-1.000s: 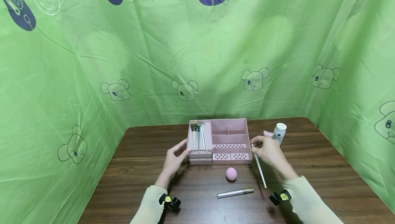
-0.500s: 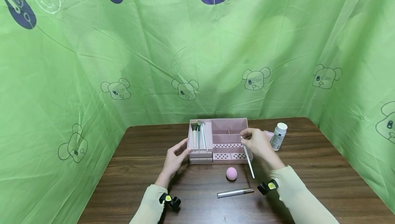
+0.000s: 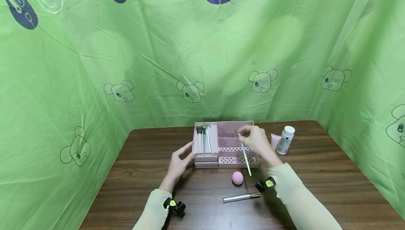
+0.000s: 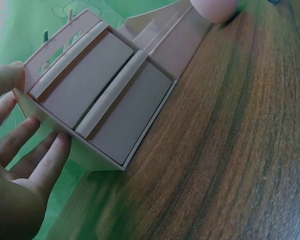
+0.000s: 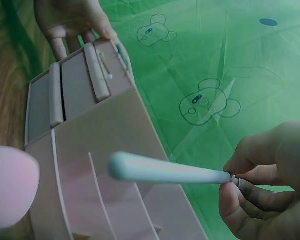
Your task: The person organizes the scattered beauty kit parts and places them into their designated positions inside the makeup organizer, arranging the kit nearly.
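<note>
My right hand pinches a makeup brush near one end, above the right-hand compartments of a pink organizer. Its pale blue handle slants down towards the front; the bristle end is hidden by my fingers. My left hand touches the organizer's left front corner. In the left wrist view the thumb rests at the upper edge and the fairly straight fingers press the side wall, beside two shut drawers. Several brushes lie in the organizer's top left tray.
A pink ball-shaped sponge and a silver tube lie in front of the organizer. To its right stand a white-capped bottle and a pink tube. Green cloth encloses the brown wooden table.
My right hand has carried the brush leftward from beside the organizer's right wall to above its compartments. My left hand stays at the left corner.
</note>
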A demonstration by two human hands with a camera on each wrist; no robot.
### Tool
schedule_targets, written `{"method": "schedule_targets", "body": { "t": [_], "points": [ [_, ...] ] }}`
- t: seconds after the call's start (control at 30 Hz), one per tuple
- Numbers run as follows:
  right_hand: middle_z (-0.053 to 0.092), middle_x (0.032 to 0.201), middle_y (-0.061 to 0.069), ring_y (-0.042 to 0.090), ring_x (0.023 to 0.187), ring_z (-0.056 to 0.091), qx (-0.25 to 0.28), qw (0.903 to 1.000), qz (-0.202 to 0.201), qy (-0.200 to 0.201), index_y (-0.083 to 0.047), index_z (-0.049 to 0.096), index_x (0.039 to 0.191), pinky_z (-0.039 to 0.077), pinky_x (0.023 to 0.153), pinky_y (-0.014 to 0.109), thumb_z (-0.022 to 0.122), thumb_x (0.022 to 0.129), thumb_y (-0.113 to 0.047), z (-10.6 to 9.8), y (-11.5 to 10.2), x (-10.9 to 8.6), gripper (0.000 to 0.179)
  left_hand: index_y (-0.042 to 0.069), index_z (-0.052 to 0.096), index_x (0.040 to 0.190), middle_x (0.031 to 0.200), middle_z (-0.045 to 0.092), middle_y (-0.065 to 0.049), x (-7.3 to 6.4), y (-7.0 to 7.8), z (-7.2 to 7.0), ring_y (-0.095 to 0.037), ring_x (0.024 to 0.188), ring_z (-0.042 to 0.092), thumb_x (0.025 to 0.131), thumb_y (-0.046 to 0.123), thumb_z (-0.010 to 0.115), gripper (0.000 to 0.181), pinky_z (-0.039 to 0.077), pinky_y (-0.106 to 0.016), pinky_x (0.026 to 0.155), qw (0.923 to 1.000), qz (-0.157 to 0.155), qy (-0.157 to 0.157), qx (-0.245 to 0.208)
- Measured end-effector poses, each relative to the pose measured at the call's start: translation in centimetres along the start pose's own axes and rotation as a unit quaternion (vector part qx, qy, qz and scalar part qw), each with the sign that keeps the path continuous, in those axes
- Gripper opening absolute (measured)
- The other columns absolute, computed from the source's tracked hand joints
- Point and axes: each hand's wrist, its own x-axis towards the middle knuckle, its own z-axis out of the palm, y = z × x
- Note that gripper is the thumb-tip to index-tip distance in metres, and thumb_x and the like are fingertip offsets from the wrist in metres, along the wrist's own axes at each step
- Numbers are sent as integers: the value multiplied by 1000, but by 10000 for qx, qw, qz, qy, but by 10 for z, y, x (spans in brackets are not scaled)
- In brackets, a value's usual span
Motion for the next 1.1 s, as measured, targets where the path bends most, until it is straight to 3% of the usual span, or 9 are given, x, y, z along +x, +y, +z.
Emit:
{"method": "schedule_targets", "body": {
  "t": [0.13, 0.4, 0.53, 0.8, 1.0, 1.1],
  "points": [
    [73, 80, -5, 9, 71, 65, 64, 9999, -83, -1, -17, 76, 93, 54, 71, 33, 69, 78, -13, 3, -7, 7, 18, 1, 58, 133, 134, 59, -17, 0, 1, 0, -34, 125, 53, 89, 7, 70, 46, 45, -43, 106, 10000, -41, -15, 27],
    [73, 80, -4, 11, 71, 67, 177, 9996, -190, 102, -17, 75, 93, 55, 75, 36, 67, 76, -12, 5, -24, 17, 19, 10, 60, 133, 133, 61, -12, 8, -27, -2, -33, 125, 53, 89, 14, 72, 46, 46, -40, 106, 10000, -11, 5, -69],
    [74, 81, -3, 11, 70, 67, 203, 9996, -185, 59, -16, 75, 95, 53, 78, 36, 66, 77, -12, 7, -32, 24, 21, 13, 62, 132, 131, 63, -10, 8, -28, -3, -32, 123, 55, 88, 18, 73, 46, 46, -41, 105, 10000, 45, 55, -51],
    [74, 84, -6, 12, 73, 67, 142, 9998, -16, 114, -21, 75, 97, 52, 75, 35, 66, 77, -16, 8, -45, 37, 22, 12, 61, 133, 132, 62, -10, 9, -27, -2, -29, 123, 56, 89, 18, 72, 46, 49, -29, 100, 10000, -15, 33, 45],
    [74, 87, -2, 13, 76, 68, 433, 9991, -11, -29, -16, 75, 99, 54, 76, 34, 67, 80, -15, 13, -52, 44, 21, 6, 57, 135, 134, 60, -12, 10, -28, -4, -30, 125, 55, 90, 13, 70, 47, 46, -40, 105, 9999, -82, -97, 75],
    [74, 89, -1, 14, 78, 67, 498, 9987, 20, -57, -16, 74, 100, 54, 78, 34, 68, 81, -15, 16, -54, 47, 20, 7, 58, 135, 133, 61, -12, 9, -28, -3, -29, 123, 56, 90, 12, 70, 47, 47, -39, 103, 9999, -70, -53, 71]
  ]
}}
